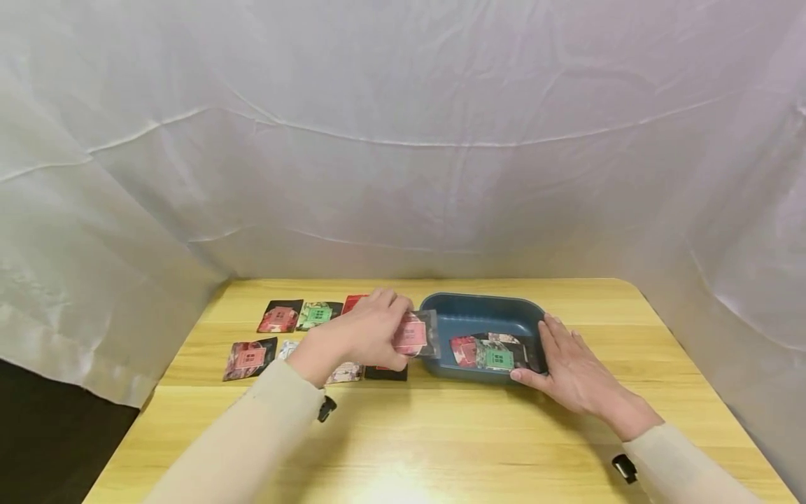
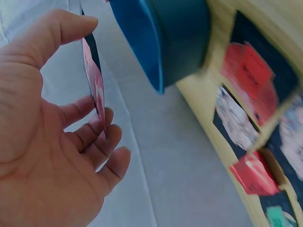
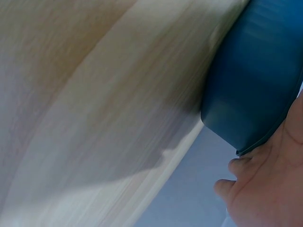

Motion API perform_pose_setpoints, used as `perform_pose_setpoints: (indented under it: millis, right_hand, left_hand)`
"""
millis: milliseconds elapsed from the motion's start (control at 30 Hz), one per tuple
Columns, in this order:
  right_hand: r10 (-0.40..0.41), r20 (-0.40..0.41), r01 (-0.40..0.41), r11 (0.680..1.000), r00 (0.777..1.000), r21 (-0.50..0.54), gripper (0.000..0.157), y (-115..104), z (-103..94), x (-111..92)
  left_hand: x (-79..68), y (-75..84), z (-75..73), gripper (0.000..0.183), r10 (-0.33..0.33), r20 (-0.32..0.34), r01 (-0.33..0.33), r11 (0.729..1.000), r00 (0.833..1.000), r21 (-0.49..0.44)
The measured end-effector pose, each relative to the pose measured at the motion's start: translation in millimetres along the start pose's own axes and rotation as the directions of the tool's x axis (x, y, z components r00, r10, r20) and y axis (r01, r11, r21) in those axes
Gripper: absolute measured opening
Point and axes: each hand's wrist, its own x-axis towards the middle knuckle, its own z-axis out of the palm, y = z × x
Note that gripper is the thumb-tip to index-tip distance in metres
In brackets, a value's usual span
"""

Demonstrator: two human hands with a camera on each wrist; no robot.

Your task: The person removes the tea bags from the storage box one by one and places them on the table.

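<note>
In the head view my left hand pinches a flat sachet with a pink label and see-through edge, beside the left rim of a blue plastic basin. The left wrist view shows that sachet nearly edge-on between the thumb and the fingers. My right hand rests at the basin's right end with its fingers fairly straight, the thumb at the front corner. Several sachets lie inside the basin, among them a green-labelled one and a red one.
Left of the basin, sachets lie in two rough rows on the wooden table. The back row has a red-labelled sachet and a green-labelled sachet; a pink-labelled sachet lies in front. A pale cloth hangs behind.
</note>
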Motion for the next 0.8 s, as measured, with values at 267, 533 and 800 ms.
perform_pose_setpoints:
  millis: [267,533,800]
  right_hand:
    - [0.004,0.008,-0.004,1.0,1.0,-0.003,0.123,5,-2.2,-1]
    - [0.007,0.008,-0.007,1.0,1.0,-0.002,0.123,5,-1.1,0]
    - [-0.01,0.001,0.01,1.0,1.0,-0.006,0.122,3,1.5,0]
  left_hand:
    - [-32.8,-12.9,14.4,0.081,-0.013,0.01,0.014,0.999,1.0,-0.029]
    - [-57.2,-16.5,41.0,0.083,-0.03,0.042,0.032,0.998,0.999,-0.062]
    - [-74.1,-14.7,77.1,0.082,-0.05,0.074,0.056,0.995,0.996,-0.079]
